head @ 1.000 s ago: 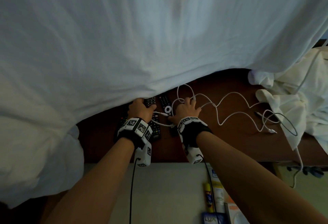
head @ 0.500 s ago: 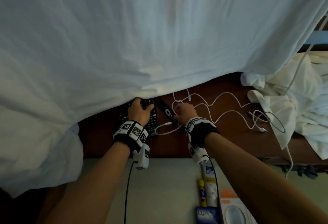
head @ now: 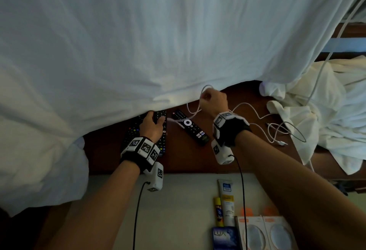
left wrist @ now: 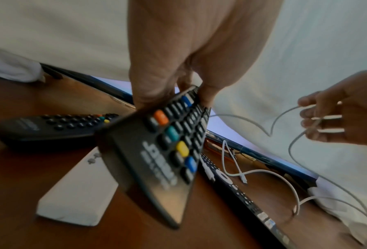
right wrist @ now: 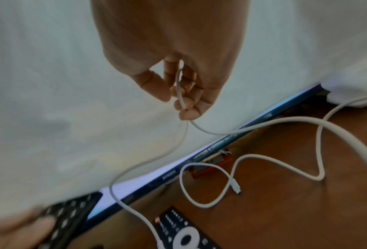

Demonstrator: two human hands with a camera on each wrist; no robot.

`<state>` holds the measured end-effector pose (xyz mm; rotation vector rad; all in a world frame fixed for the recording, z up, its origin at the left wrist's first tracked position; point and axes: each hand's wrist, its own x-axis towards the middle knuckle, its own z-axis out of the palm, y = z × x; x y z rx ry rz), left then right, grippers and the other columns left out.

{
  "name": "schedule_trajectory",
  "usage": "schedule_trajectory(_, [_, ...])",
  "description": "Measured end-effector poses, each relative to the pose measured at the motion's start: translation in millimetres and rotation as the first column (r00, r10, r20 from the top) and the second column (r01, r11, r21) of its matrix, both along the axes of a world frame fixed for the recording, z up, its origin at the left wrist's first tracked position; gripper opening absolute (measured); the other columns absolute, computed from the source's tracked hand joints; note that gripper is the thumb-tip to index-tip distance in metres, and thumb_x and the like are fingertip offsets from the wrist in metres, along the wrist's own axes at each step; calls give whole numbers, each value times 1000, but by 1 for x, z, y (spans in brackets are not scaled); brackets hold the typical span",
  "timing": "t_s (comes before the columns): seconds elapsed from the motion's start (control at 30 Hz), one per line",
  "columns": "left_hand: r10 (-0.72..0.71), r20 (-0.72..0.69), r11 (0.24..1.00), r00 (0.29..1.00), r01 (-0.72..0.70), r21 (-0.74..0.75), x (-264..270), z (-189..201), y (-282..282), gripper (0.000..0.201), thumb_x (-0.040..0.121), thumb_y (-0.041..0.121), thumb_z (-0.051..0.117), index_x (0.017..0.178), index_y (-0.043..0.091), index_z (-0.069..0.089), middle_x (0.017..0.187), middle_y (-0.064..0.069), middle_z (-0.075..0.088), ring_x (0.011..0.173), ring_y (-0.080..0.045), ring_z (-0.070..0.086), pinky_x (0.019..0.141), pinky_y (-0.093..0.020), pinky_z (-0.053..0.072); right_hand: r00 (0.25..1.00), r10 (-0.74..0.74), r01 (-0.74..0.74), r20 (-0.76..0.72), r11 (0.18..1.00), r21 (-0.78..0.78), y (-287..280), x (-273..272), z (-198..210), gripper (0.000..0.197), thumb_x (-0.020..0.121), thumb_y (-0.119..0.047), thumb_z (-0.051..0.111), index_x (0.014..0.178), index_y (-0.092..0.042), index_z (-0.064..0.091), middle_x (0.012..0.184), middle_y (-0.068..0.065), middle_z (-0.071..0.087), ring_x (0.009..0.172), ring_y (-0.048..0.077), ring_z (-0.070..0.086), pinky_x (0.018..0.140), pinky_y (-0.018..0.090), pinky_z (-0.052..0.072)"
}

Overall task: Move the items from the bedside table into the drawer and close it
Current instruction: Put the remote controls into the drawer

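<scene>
On the brown bedside table (head: 233, 156), my left hand (head: 153, 123) grips a black remote with coloured buttons (left wrist: 161, 151) by its far end and holds it tilted off the wood. A second black remote (left wrist: 50, 126) and a white remote (left wrist: 78, 193) lie beside it. A slim black remote with a white ring (head: 190, 128) lies between my hands. My right hand (head: 212, 97) is raised near the sheet's edge and pinches a white charging cable (right wrist: 180, 94). The cable's loops and plug (right wrist: 236, 188) trail over the table.
A white bed sheet (head: 158, 42) overhangs the table's back edge. A white robe (head: 326, 111) and a grey cable (head: 293, 131) lie at the right. The open drawer (head: 178, 200) below holds a tube (head: 225, 200), a Lux soap box (head: 224, 238) and blister packs (head: 265, 234).
My right hand has risen back and to the right, pulling the white cable up off the remotes. My left hand has closed round the black remote and tipped it up.
</scene>
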<state>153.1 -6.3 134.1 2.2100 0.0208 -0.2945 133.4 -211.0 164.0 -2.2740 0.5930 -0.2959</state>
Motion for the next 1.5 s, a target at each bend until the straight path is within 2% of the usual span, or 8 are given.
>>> schedule_trajectory(0.2, [-9,-47,1000,999,8,-23,-7,-2,2,39,97,31,52,128,7,55,131,-18,59,120,-36,56,104,-39,42,972,126,-156,-196,976,-149,-10,-2,3,42,79,-1,57,115,-20,60,142,13,28,124,33,37,89,37,50])
schedule_trajectory(0.3, [1,-84,997,996,-7,-75,-9,-14,4,38,89,41,54,112,13,64,95,-17,73,80,-34,72,85,-47,57,988,96,-134,-125,928,-349,8,-24,-17,21,80,-13,61,100,-12,59,125,11,43,111,29,47,80,39,55])
schedule_trajectory(0.43, [13,-195,993,981,-37,-115,-21,-9,1,22,89,28,62,88,6,65,66,-10,68,56,-26,69,63,-34,58,876,144,-282,-460,927,-248,27,-48,-37,31,80,-37,61,97,-10,62,96,11,62,91,34,65,77,41,55])
schedule_trajectory(0.63, [6,-311,976,950,-73,-206,-44,-13,3,5,77,14,67,73,12,66,73,-18,73,72,-33,72,77,-46,59,845,64,-215,-531,950,-227,34,-59,-63,50,83,-33,70,120,-8,46,124,14,55,116,34,53,85,44,48])
schedule_trajectory(0.87, [-86,-392,914,916,-84,-397,-81,-22,11,13,91,11,62,97,22,67,105,-15,72,99,-33,69,96,-51,52,825,100,-172,-557,982,-79,21,-81,-64,38,79,-28,73,104,-4,57,105,18,62,90,35,64,69,38,53])
schedule_trajectory(1.1, [-206,-388,840,898,-41,-541,-124,-27,5,25,99,21,51,124,23,52,96,-14,70,82,-31,69,59,-32,59,989,-45,69,-140,982,174,2,-127,-55,18,79,-32,71,88,-16,73,79,4,72,69,21,70,66,35,61])
schedule_trajectory(1.27, [-273,-328,826,904,46,-561,-145,-40,-5,31,100,24,50,130,19,50,81,-13,65,66,-23,63,62,-33,52,970,-168,115,176,954,277,-8,-143,-29,19,86,-24,67,101,-14,67,91,-3,68,77,3,62,65,5,44])
schedule_trajectory(1.5, [-394,-353,832,849,166,-529,-164,-57,-1,19,99,19,51,118,18,53,82,-9,61,64,-28,62,69,-44,53,976,-82,-18,202,893,449,-15,-156,-24,22,99,-30,48,115,-18,55,88,4,67,68,20,67,59,35,55])
